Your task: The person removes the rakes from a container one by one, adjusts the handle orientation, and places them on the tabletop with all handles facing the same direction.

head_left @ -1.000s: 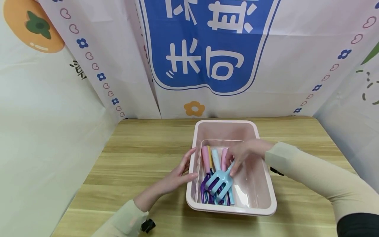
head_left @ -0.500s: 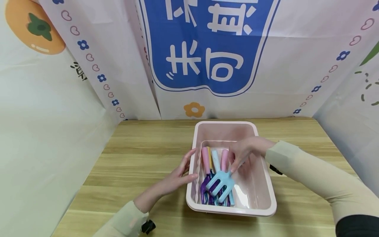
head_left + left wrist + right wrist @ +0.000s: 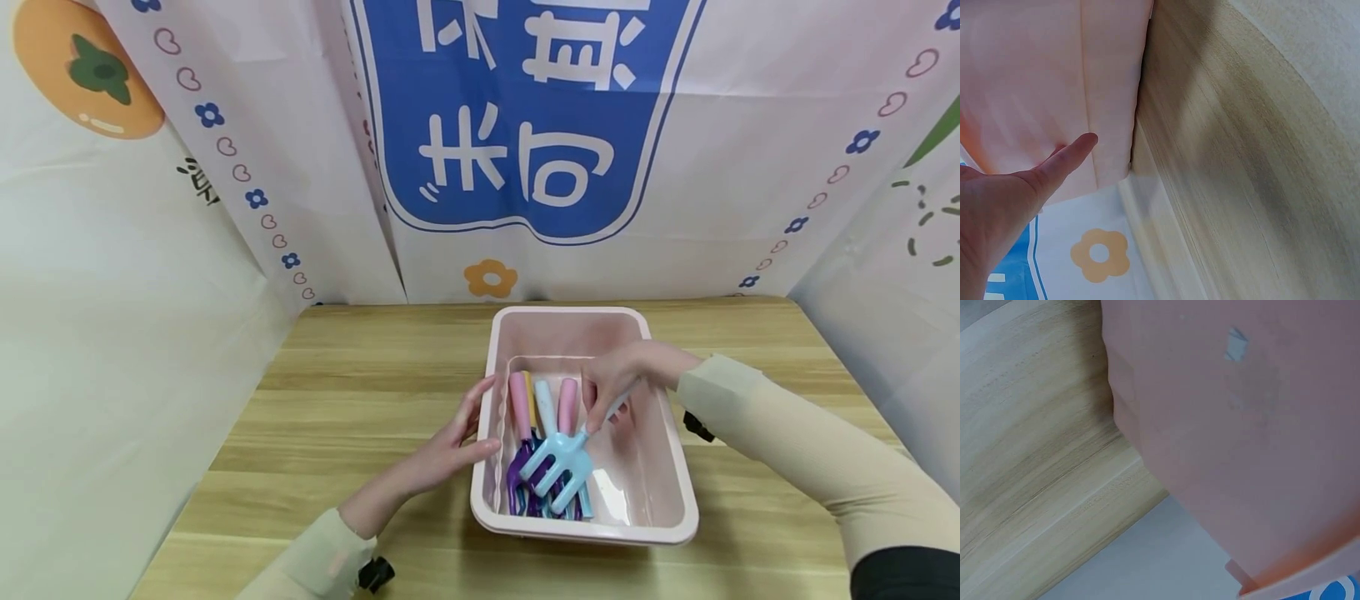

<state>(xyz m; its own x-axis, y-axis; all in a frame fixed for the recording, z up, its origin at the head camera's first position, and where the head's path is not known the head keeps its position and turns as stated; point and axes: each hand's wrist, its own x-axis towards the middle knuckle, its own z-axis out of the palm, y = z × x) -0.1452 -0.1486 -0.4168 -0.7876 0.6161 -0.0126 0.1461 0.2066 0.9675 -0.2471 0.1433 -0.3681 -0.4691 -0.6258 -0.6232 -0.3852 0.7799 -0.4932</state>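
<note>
My right hand reaches into a pink plastic bin and pinches a light blue toy garden fork by its handle. The fork's tines point toward the front left, over other tools. Beneath it lie a pink handle, another pink handle, a light blue handle and purple tool heads, partly covered. At the bin's left side, my left hand touches the wall with extended fingers. In the right wrist view only the bin's outer wall shows; that hand is hidden.
The bin stands on a wood-grain table. A printed white cloth with a blue sign hangs behind, and pale sheets flank both sides. The bin's right part shows bare floor.
The fork's handle has swung to the right and lifted slightly in my right hand, so more of it shows. My left hand and the bin have stayed in place.
</note>
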